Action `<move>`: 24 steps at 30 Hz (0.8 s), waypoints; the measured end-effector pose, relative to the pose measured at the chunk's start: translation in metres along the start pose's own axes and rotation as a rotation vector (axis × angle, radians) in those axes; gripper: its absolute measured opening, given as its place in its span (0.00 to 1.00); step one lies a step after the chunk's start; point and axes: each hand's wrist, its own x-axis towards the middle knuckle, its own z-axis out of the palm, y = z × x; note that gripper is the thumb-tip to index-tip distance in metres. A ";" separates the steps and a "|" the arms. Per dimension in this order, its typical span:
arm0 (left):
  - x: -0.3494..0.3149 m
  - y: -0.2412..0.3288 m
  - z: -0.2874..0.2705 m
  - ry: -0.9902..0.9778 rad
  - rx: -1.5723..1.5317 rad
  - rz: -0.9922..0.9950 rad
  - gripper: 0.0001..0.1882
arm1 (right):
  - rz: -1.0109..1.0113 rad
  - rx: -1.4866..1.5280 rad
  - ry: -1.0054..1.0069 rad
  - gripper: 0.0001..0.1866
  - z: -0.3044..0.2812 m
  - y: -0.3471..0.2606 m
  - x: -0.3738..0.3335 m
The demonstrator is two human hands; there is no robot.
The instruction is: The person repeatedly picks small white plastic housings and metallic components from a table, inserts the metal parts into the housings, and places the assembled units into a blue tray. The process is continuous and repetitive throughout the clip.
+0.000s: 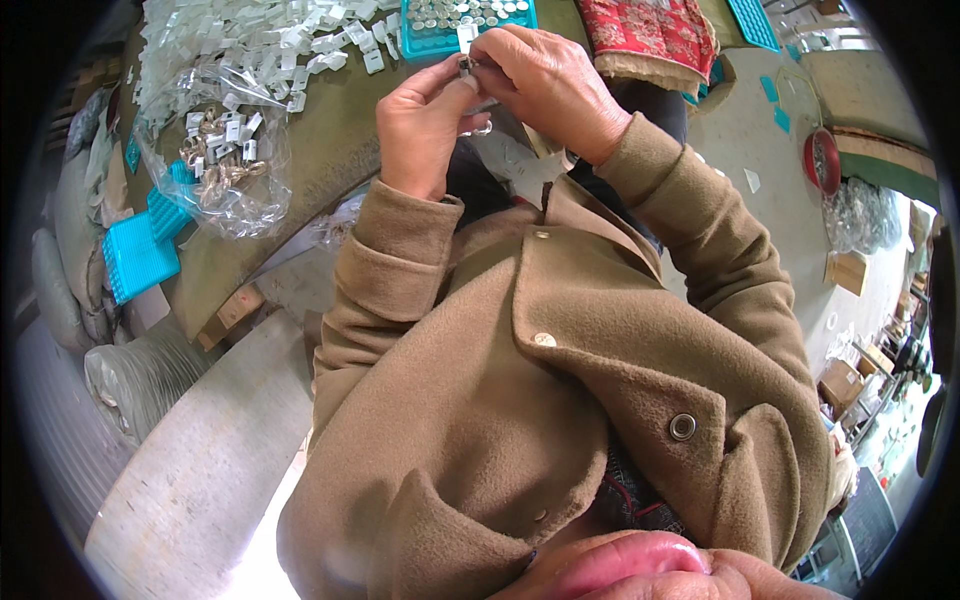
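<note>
My left hand (420,125) and my right hand (550,85) meet at the table's edge, fingertips pinched together. Between them is a small part with a dark, shiny piece (464,65); its exact kind is hidden by the fingers. A small white plastic piece (467,36) shows just above the fingertips, in front of a teal tray (432,46) of round pale discs (470,14). Below my left fingers hangs a small shiny loop (485,129). Both hands are closed.
A heap of translucent plastic pieces (250,45) covers the table's far left. Nearer lies a clear bag (265,205) with white pieces and beige cords (225,150). Teal trays (140,255) sit at the left edge, red patterned cloth (650,35) at the right.
</note>
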 end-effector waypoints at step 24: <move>0.003 -0.005 -0.007 -0.010 -0.225 -0.231 0.12 | 0.104 0.374 0.066 0.05 -0.004 0.001 -0.008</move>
